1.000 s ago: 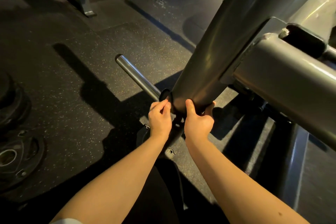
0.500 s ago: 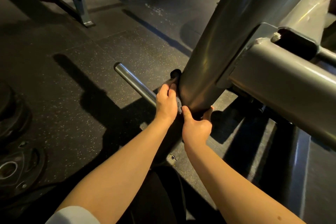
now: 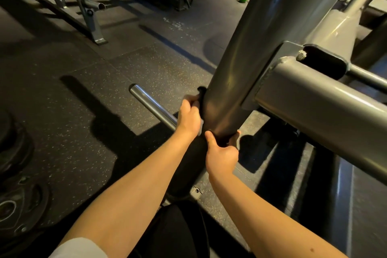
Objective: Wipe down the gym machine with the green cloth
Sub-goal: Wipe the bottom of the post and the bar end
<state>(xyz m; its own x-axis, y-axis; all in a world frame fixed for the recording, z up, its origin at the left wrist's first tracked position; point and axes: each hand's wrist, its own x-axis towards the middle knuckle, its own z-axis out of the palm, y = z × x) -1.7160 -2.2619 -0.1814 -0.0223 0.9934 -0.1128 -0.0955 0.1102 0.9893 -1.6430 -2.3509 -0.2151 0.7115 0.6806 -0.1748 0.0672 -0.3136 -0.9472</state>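
Gym machine's upright post (image 3: 240,69) fills my view, and I'm working down at its foot. My left hand (image 3: 189,115) pinches a dark fold at the post's far edge. I take it for the green cloth (image 3: 201,91), colour lost in shadow, slung behind to rub the back. My right hand (image 3: 222,153) clasps the post, thumb one side, fingers the other, bracing. Whether it traps a cloth end, I cannot tell.

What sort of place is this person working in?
A gym, most likely its plate-loaded weights area: weight plates lie on the speckled rubber floor, a chrome peg sticks out beside the grey machine frame, and more racks stand behind.
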